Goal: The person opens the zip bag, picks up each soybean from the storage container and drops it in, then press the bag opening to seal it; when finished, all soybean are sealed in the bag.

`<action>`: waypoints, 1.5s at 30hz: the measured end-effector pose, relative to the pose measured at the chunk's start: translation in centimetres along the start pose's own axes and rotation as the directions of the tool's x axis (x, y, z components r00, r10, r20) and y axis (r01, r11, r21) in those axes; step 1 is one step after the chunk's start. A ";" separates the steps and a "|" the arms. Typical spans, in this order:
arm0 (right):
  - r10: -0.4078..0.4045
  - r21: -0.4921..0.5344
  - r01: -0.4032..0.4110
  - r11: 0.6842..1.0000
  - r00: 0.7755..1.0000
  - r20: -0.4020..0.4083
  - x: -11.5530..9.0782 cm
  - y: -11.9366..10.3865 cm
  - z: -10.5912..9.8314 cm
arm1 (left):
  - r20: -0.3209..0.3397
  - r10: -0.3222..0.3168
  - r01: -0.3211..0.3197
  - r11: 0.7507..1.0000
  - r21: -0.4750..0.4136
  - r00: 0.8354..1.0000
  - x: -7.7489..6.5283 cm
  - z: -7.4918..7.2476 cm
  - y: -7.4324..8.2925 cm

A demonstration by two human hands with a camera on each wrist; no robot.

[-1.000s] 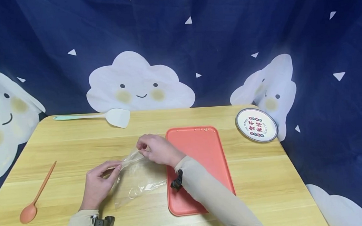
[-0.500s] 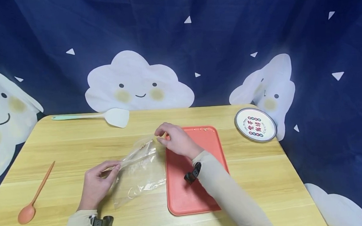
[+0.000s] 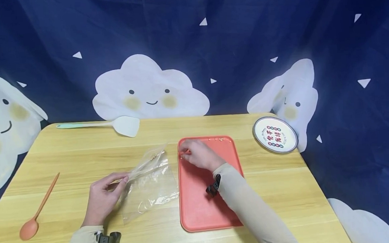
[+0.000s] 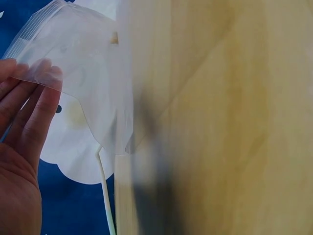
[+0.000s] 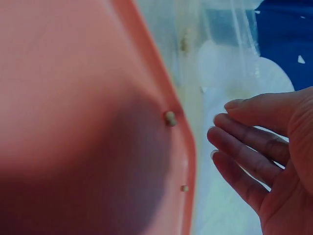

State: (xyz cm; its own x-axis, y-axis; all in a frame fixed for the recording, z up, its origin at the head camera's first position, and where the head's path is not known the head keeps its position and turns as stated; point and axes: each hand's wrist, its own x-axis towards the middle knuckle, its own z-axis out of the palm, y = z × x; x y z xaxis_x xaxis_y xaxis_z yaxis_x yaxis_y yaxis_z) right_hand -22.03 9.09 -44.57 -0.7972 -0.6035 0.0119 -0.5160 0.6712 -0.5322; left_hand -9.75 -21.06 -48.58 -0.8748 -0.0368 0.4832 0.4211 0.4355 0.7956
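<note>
on the pale wood-grain desk (image 3: 279,190), the red rectangular plastic tray (image 3: 196,210) lies just beside the clear plastic bag (image 3: 155,187), and the person's right hand (image 3: 201,156) has shifted from the bag's corner to the tray's far left corner, so the work seems to have turned to the tray. the left hand (image 3: 102,197) pinches the bag's edge between thumb and fingers; the right hand's fingers curve loosely, tips slightly apart with nothing seen between them, near small pale-yellow kernels (image 5: 170,118) on the tray.
</note>
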 end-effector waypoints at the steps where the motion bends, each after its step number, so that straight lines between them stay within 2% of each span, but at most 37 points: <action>1: 0.008 -0.012 -0.007 1.000 1.000 0.013 0.1 0.1 0.2 | 0.000 -0.003 0.003 1.000 0.000 1.000 0.0 0.0 0.0; 9: 0.027 -0.152 -0.013 0.988 0.996 0.087 1.0 0.4 0.8 | 0.007 -0.027 0.027 1.000 0.010 1.000 0.0 0.0 0.1; 17: 0.025 -0.188 -0.003 0.982 0.993 0.111 1.3 1.1 1.2 | 0.015 -0.033 0.033 0.999 0.012 0.999 0.1 0.1 0.0; 24: 0.057 -0.200 -0.031 0.979 0.990 0.127 1.7 1.2 1.8 | 0.011 -0.039 0.039 0.999 0.008 0.999 0.0 0.2 -0.1; 29: 0.032 -0.229 -0.002 0.974 0.991 0.130 2.0 1.2 2.0 | -0.002 -0.043 0.043 0.999 0.011 0.999 0.0 0.3 0.2; 35: -0.016 -0.277 0.052 0.959 0.991 0.134 2.0 1.3 2.1 | -0.012 -0.032 0.032 0.999 -0.003 0.999 0.2 0.2 2.7; 37: -0.019 -0.286 0.058 0.957 0.991 0.136 2.0 1.3 2.1 | -0.006 -0.037 0.037 0.999 -0.003 0.999 0.3 0.2 3.0; 40: -0.017 -0.285 0.056 0.957 0.991 0.136 1.9 1.4 2.1 | 0.001 -0.054 0.054 0.999 0.001 0.999 0.2 0.3 1.9; 45: -0.002 -0.270 0.042 0.962 0.989 0.147 1.8 1.5 1.8 | 0.009 -0.040 0.040 0.999 0.011 0.999 -0.1 0.1 0.2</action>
State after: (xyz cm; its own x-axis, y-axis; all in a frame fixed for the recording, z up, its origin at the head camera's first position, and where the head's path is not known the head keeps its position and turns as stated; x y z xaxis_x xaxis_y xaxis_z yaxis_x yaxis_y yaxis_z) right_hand -23.64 8.21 -46.88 -0.7417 -0.6613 -0.1118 -0.6143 0.7367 -0.2826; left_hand -9.63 -20.86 -48.56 -0.8930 -0.0458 0.4476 0.3833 0.4436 0.8101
